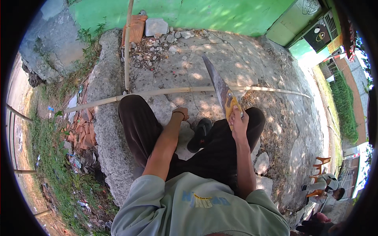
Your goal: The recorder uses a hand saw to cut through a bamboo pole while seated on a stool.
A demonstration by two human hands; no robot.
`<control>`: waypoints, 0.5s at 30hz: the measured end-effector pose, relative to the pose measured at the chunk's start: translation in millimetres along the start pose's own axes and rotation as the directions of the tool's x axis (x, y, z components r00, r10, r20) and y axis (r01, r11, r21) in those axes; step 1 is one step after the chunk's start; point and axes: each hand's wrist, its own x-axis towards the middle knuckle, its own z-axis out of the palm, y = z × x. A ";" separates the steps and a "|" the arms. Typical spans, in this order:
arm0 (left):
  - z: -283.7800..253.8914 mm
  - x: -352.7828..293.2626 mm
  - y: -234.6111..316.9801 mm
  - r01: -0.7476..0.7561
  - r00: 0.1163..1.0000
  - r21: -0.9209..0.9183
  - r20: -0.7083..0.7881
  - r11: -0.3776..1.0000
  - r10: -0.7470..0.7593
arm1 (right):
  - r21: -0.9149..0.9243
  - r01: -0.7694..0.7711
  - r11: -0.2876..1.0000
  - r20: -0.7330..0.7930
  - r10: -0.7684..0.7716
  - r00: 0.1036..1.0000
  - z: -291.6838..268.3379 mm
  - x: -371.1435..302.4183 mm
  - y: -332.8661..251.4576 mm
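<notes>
My right hand [238, 119] is wrapped round the yellow handle of a hand saw [219, 85]. Its grey blade points up and away to the left, crossing in front of a long bamboo pole [173, 91]. That pole runs sideways just beyond my knees. My left hand [182, 113], with a dark band at its wrist, is closed in a fist between my knees; nothing shows sticking out of it. Below it I see a dark shoe [200, 135]. A second bamboo pole [127, 51] stretches away from the first, near my left knee.
Cracked concrete [224, 51] lies ahead, up to a green wall [216, 15]. Rubble, a pale block [156, 27] and reddish tiles [136, 29] are at its foot. A rough concrete ledge [108, 145] and weeds run along the left. A person [325, 185] is near orange chairs at right.
</notes>
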 end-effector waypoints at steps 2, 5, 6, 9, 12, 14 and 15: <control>-4.8 -0.4 15.2 -0.023 0.999 0.016 0.035 1.000 0.022 | 0.095 0.058 0.994 -0.058 -0.052 0.997 -5.4 -4.1 -20.4; -4.9 -4.1 27.6 -0.038 0.997 0.040 0.070 0.998 0.035 | 0.138 0.118 0.983 -0.074 -0.109 0.991 -8.1 -4.0 -40.4; -3.8 -1.4 25.8 -0.035 0.997 0.048 0.068 0.998 0.031 | 0.046 0.142 0.989 -0.101 -0.137 0.985 1.8 -3.4 -46.0; 9.0 4.1 11.5 -0.038 0.998 -0.036 0.056 0.999 0.040 | 0.111 0.129 0.985 -0.063 -0.123 0.990 15.9 13.3 -31.0; 13.7 3.7 17.1 -0.062 0.989 -0.046 0.129 0.997 0.068 | 0.196 -0.015 0.981 -0.083 0.032 0.996 29.5 35.8 -5.8; 22.8 0.7 2.2 -0.070 0.991 -0.056 0.109 0.996 0.076 | 0.263 -0.077 0.962 -0.071 0.098 0.993 42.3 41.1 22.5; 19.5 4.1 -5.5 -0.099 0.993 -0.076 0.061 0.992 0.103 | 0.260 -0.090 0.961 -0.061 0.110 0.992 48.0 44.3 39.3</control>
